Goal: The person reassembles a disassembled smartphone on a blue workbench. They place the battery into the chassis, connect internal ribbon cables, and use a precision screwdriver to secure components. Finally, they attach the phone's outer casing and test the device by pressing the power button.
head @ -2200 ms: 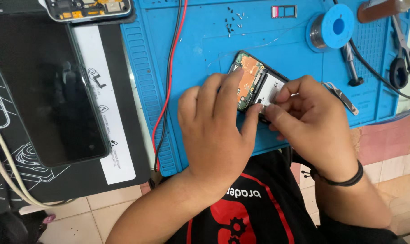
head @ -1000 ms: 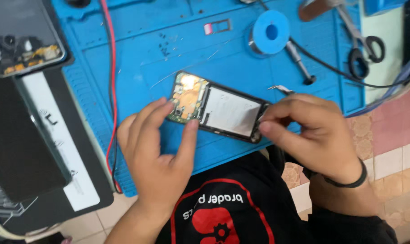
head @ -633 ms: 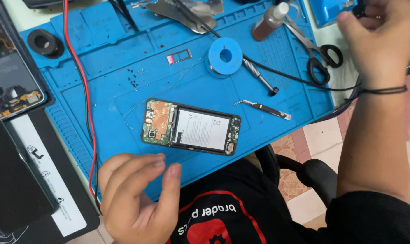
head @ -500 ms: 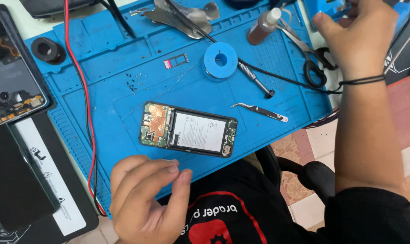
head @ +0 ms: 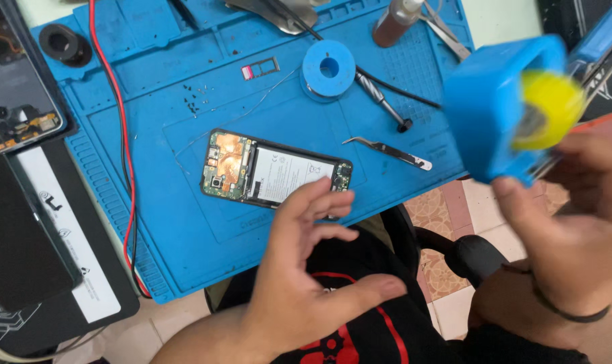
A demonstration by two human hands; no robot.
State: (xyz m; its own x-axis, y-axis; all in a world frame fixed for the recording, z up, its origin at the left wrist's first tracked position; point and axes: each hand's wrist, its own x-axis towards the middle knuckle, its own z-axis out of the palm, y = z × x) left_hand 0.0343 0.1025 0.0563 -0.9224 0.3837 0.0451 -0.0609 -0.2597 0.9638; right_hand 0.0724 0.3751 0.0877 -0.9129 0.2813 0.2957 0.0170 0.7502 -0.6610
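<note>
- Head view: the right hand (head: 575, 222) is raised close to the camera at the right edge, its fingers closed around a blue holder (head: 498, 108) with a yellow roll (head: 552, 108) set in it. Both are blurred, so it is probably a tape dispenser, though the view is too soft to be sure.
- The blue holder sits above and in front of the right hand's fingers, well clear of the mat below it.
- The left hand (head: 313, 269) hovers palm-up over the near edge of the blue work mat (head: 185, 222), fingers spread apart and holding nothing.
- The opened phone (head: 276, 174), its back cover off with circuit board and battery showing, lies flat on the mat just beyond the left hand's fingertips; the fingertips overlap its near right corner, and I cannot tell if they touch it.
- Tweezers (head: 387, 152) lie on the mat to the right of the phone, between it and the blue holder.
- A blue solder spool (head: 328, 67) rests further up the mat, with a small tray frame (head: 260, 68) beside it.
- A red cable (head: 120, 135) runs down the mat's left part.
- A second dismantled phone (head: 16, 87) lies off the mat at the left.
</note>
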